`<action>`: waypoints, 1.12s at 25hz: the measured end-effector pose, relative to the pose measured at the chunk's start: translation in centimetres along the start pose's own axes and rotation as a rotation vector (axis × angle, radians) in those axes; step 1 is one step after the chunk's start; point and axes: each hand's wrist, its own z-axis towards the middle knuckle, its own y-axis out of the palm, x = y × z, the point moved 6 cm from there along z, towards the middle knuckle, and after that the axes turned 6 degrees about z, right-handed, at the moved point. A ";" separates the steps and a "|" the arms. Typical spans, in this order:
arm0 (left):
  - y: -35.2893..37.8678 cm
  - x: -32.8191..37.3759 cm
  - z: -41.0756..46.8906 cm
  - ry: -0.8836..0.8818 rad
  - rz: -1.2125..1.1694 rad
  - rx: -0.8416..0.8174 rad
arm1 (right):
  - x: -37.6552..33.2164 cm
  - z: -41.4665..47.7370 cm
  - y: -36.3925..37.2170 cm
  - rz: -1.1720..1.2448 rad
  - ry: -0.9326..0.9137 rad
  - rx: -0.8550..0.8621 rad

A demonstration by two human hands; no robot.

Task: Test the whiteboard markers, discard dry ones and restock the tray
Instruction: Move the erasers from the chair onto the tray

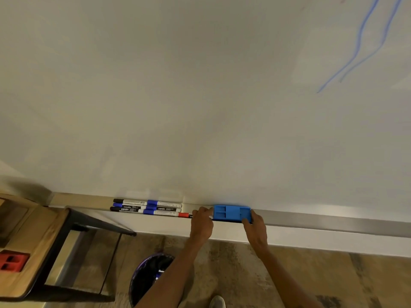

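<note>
Several black and blue capped markers (146, 207) lie side by side in the metal tray (333, 221) under the whiteboard (178, 96). A red-capped marker (184, 215) lies at their right end, its body hidden under my left hand (201, 223), whose fingers curl round it. My right hand (254, 227) grips the right end of a blue eraser (231, 213) that sits on the tray. Two blue wavy lines (364, 47) mark the board at the upper right.
A purple waste bin (151, 276) with a dark liner stands on the floor below my left arm. A wooden table (33, 241) with black legs is at the left, with a red block (12, 261) on it. My shoe (216, 301) shows at the bottom.
</note>
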 end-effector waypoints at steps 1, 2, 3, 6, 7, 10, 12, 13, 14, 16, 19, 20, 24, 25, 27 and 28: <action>-0.1 -0.2 -0.2 0.004 0.000 0.008 | -0.2 -0.6 -0.2 -0.009 -0.017 0.045; -0.2 -0.5 -0.6 0.012 -0.009 0.020 | -0.6 -1.5 -0.3 -0.035 -0.046 0.104; -0.5 -0.8 -1.0 0.018 -0.035 0.032 | -1.1 -2.4 -0.2 -0.061 -0.098 0.161; -1.9 -2.7 -2.2 0.031 -0.166 0.114 | -3.8 -4.6 1.6 -0.101 -0.241 0.213; -2.5 -3.8 -2.7 0.027 -0.207 0.153 | -4.8 -5.3 3.0 -0.098 -0.278 0.188; -4.1 -7.9 -4.8 0.009 -0.317 0.213 | -7.5 -7.6 8.0 -0.096 -0.375 0.049; -5.6 -11.6 -6.7 -0.034 -0.378 0.236 | -9.0 -9.4 11.9 -0.091 -0.415 -0.065; -6.4 -13.9 -7.7 -0.076 -0.425 0.258 | -9.6 -10.3 13.8 -0.085 -0.423 -0.123; -7.1 -16.5 -8.9 -0.127 -0.477 0.285 | -10.1 -11.1 15.8 -0.081 -0.421 -0.185; -8.9 -21.7 -11.4 -0.229 -0.558 0.350 | -11.0 -12.9 20.0 -0.071 -0.393 -0.323; -11.2 -29.8 -15.1 -0.440 -0.552 0.436 | -12.6 -16.0 26.6 -0.100 -0.345 -0.531; -11.9 -32.5 -16.3 -0.514 -0.550 0.478 | -13.4 -17.2 28.7 -0.117 -0.347 -0.593; -13.9 -40.5 -20.8 -0.701 -0.646 0.611 | -15.9 -21.8 36.9 -0.146 -0.272 -0.818; -14.4 -41.9 -21.7 -0.731 -0.672 0.619 | -16.1 -22.6 39.0 -0.141 -0.229 -0.859; -14.9 -45.2 -23.2 -0.778 -0.708 0.627 | -16.2 -23.8 43.1 -0.102 -0.114 -0.923; -15.2 -46.8 -23.8 -0.795 -0.729 0.635 | -16.2 -24.4 44.7 -0.051 -0.030 -0.946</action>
